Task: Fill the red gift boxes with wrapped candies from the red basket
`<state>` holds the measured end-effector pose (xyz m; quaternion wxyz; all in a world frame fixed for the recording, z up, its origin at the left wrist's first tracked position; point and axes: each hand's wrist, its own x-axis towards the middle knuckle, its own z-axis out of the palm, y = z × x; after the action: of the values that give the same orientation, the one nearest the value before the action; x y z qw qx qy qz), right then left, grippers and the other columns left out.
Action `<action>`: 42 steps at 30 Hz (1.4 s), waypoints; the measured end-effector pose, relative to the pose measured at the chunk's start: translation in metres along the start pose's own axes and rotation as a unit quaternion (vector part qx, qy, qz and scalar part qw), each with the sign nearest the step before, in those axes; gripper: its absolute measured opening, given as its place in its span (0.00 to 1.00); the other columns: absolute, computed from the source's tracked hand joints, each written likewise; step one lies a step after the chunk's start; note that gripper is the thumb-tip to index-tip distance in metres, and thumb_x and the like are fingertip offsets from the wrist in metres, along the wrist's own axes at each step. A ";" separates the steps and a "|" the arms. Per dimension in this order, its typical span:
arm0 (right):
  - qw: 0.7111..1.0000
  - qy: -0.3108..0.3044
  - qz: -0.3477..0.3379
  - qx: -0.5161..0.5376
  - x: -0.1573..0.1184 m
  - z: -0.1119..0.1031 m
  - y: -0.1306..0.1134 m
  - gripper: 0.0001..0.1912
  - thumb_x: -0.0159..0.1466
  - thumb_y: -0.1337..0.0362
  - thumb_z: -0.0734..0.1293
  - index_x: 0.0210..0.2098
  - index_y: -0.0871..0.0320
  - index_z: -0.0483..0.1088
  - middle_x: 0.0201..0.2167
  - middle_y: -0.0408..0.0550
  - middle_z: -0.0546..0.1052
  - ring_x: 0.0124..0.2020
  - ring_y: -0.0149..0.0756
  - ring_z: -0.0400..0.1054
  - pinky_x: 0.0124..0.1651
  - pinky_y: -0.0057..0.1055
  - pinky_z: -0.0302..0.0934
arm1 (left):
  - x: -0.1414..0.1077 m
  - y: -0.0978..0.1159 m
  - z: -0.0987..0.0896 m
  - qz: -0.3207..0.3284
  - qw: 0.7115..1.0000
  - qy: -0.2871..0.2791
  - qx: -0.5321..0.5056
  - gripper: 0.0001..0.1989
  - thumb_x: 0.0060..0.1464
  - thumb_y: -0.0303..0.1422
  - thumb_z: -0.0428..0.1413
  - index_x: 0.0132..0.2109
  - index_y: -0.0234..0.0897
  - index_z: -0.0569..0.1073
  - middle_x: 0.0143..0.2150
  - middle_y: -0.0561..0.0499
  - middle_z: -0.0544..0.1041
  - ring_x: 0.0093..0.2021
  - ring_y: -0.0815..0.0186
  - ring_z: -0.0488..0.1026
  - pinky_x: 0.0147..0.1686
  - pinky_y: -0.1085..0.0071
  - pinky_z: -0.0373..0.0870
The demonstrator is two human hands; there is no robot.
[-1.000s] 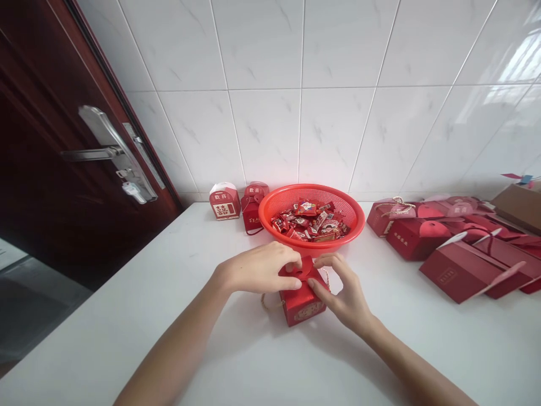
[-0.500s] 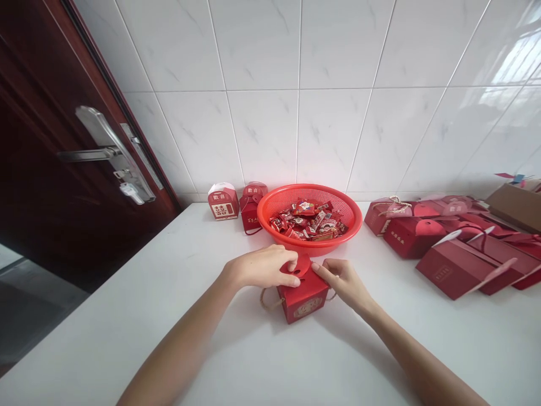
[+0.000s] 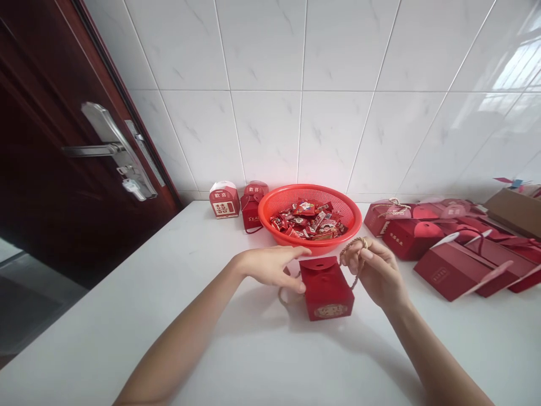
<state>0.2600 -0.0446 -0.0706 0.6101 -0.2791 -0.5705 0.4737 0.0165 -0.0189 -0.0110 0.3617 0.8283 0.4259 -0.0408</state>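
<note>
A dark red wooden door (image 3: pixel 51 186) with a steel lever handle (image 3: pixel 114 149) fills the left side, next to white marble-patterned wall tiles (image 3: pixel 270 129) that rise behind a white bench (image 3: pixel 139 304). Against the wall stand a small red gift box with a white top (image 3: pixel 224 202) and a second small red box (image 3: pixel 251 213), and just to their right sits a round orange-red plastic basket (image 3: pixel 274 206) heaped with red-wrapped sweets (image 3: pixel 308 223). In front of the basket, the person's left hand (image 3: pixel 270 272) has a wide grip, its fingers (image 3: pixel 291 252) stretched out and its lowest fingertip touching the left side of a closed red gift box (image 3: pixel 326 296). That box sits on the bench just in front of the basket, with a rounded flap folded down on top and a gold-patterned label (image 3: pixel 327 311) on its near face. A twine cord (image 3: pixel 354 248) runs from the box's right side into the narrow grip of the right hand (image 3: pixel 377 274), pinched between fingers and thumb. Further right, flat red boxes (image 3: pixel 448 276) lie in an overlapping row, with a brown cardboard carton (image 3: pixel 515 211) at the far edge.
</note>
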 end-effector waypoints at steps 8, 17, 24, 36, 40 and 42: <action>1.000 -0.005 -0.004 -0.015 0.002 -0.004 0.004 0.14 0.61 0.50 0.69 0.29 0.55 0.73 0.18 0.43 0.67 0.23 0.37 0.62 0.28 0.35 0.61 | 0.026 -0.010 0.019 0.035 0.999 0.004 -0.006 0.37 0.46 0.29 0.60 0.65 0.43 0.65 0.51 0.48 0.80 0.47 0.55 0.77 0.40 0.67 0.72; 1.000 -0.011 -0.022 0.005 0.003 -0.011 -0.002 0.13 0.62 0.51 0.68 0.29 0.54 0.73 0.18 0.44 0.68 0.24 0.39 0.64 0.32 0.39 0.63 | 0.020 -0.008 0.016 0.037 0.996 0.072 -0.042 0.29 0.46 0.29 0.58 0.59 0.41 0.71 0.38 0.51 0.81 0.39 0.57 0.78 0.35 0.69 0.72; 1.000 -0.010 -0.014 0.009 0.003 -0.009 0.000 0.13 0.62 0.53 0.68 0.26 0.55 0.73 0.19 0.45 0.68 0.24 0.38 0.63 0.29 0.37 0.62 | 0.041 -0.005 0.036 0.007 0.992 0.122 -0.037 0.27 0.47 0.26 0.57 0.57 0.34 0.72 0.36 0.48 0.81 0.42 0.54 0.79 0.38 0.67 0.73; 0.994 -0.023 -0.064 0.087 0.003 -0.018 -0.016 0.14 0.60 0.52 0.69 0.40 0.53 0.79 0.25 0.47 0.75 0.26 0.39 0.66 0.30 0.36 0.63 | -0.032 0.009 -0.021 0.293 0.822 0.107 -0.476 0.18 0.57 0.25 0.56 0.54 0.36 0.72 0.41 0.46 0.82 0.43 0.58 0.80 0.42 0.60 0.78; 0.995 -0.032 -0.054 0.071 0.003 -0.017 -0.016 0.16 0.60 0.52 0.69 0.41 0.55 0.80 0.26 0.49 0.76 0.27 0.40 0.68 0.30 0.36 0.64 | -0.030 0.015 -0.014 0.273 0.826 0.158 -0.466 0.17 0.57 0.22 0.56 0.53 0.37 0.74 0.50 0.43 0.80 0.45 0.58 0.80 0.40 0.62 0.80; 0.996 -0.038 -0.040 0.068 0.003 -0.014 -0.013 0.16 0.60 0.52 0.70 0.41 0.56 0.80 0.26 0.49 0.76 0.27 0.40 0.68 0.31 0.37 0.64 | -0.023 0.017 -0.009 0.248 0.838 0.186 -0.449 0.16 0.56 0.22 0.59 0.51 0.36 0.74 0.54 0.42 0.79 0.43 0.60 0.81 0.37 0.66 0.81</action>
<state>0.2769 -0.0445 -0.0604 0.6236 -0.1956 -0.5704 0.4974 0.0119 -0.0354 0.0139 0.6062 0.6448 0.2365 0.4010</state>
